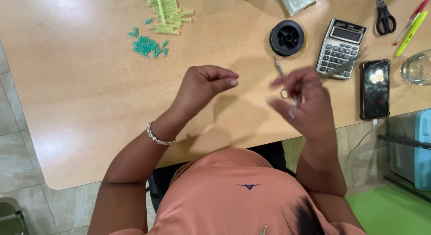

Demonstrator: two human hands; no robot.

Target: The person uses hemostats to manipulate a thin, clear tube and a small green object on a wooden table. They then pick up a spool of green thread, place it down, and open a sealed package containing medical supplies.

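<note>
My right hand [303, 100] is raised over the table and grips small metal scissors [282, 80]; the blades point up and away, the handles sit among my fingers, and the hand is blurred. My left hand [208, 84] hovers to the left with thumb and fingers pinched together; whether a thin thread is between them is too fine to tell. A black spool of line [287, 37] lies just beyond the scissors.
Teal bead tubes [147, 45] and yellow-green tubes [167, 13] lie at the far left. A calculator [340, 48], phone [375, 89], glass [416, 69], black scissors [384, 15] and pens [412, 26] crowd the right. The wooden table's [90, 105] near edge runs below my hands.
</note>
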